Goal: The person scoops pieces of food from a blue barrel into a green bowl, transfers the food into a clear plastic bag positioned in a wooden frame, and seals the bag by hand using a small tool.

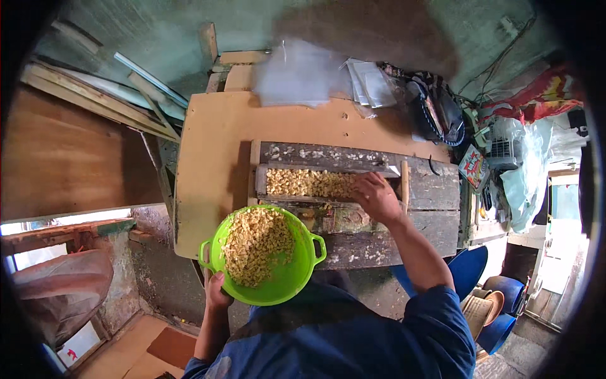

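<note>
I have the left hand (218, 289) clamped on the green bowl (293, 278) at its near-left side. Pale chips (309, 183) lie in the bowl and along the trough (261, 181) beyond. My right hand (377, 197) reaches into the trough's right part; I cannot tell whether its fingers are together.

Premises: a cramped, makeshift workshop, its wear plain to see. The tan worktable (211, 142) carries rough, weathered planks (435, 189), scarred and spotted with pale residue. At the far side, clear plastic sheets or bags (293, 76) lie before a stained green wall (183, 28). Timber lengths (95, 101) lean at the left. On the right, blue drums (495, 331) stand near a bare grey floor (521, 357). Loose pale pieces (255, 243) fill much of a green basin (300, 275), pointing to small-scale handwork.
</note>
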{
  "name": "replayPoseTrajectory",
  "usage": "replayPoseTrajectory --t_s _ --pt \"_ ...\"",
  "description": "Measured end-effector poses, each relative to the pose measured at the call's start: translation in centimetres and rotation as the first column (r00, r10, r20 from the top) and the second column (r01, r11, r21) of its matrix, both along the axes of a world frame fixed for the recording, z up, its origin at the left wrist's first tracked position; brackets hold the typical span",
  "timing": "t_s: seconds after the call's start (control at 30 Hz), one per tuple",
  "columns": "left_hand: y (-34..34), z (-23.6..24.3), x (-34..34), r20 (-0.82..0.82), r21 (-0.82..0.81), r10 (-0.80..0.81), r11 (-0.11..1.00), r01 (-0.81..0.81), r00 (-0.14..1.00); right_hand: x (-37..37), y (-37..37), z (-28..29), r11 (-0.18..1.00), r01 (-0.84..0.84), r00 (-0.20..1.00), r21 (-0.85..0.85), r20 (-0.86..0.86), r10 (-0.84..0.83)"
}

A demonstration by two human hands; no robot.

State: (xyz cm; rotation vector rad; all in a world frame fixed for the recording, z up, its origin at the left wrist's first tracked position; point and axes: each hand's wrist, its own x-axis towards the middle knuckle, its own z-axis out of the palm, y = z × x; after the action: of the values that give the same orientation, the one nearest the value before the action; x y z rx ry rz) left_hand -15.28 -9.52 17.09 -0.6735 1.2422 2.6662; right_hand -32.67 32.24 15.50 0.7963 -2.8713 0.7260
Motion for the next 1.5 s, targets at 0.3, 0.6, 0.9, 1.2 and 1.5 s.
replayPoseTrajectory --t_s 0.3,0.6,0.9,1.2,1.5 --pt "0.7 0.5 -0.4 -0.016 -0.066 -0.078 0.995 0.076 0.997 0.8 1.5 0.2 0.994 0.105 0.989 -0.042 0.106 -0.1" --pt "0.0 -1.0 0.8 -0.016 -0.215 -0.072 0.974 0.066 0.997 2.2 5.1 2.0 0.937 0.351 0.918 -0.001 0.197 -0.344" --pt "0.8 -0.9 0.6 -0.041 -0.147 -0.084 0.986 0.077 0.996 2.5 5.3 0.7 0.963 0.26 0.961 0.07 0.08 -0.266" --pt "1.9 0.5 0.6 -0.045 -0.111 -0.053 0.993 0.047 0.998 1.5 3.7 -0.2 0.93 0.343 0.935 0.134 0.05 -0.352" --pt "1.5 0.5 1.5 -0.006 -0.092 0.001 0.996 -0.002 1.0 -0.5 -6.8 -0.1 0.963 0.247 0.967 0.102 0.031 -0.252"
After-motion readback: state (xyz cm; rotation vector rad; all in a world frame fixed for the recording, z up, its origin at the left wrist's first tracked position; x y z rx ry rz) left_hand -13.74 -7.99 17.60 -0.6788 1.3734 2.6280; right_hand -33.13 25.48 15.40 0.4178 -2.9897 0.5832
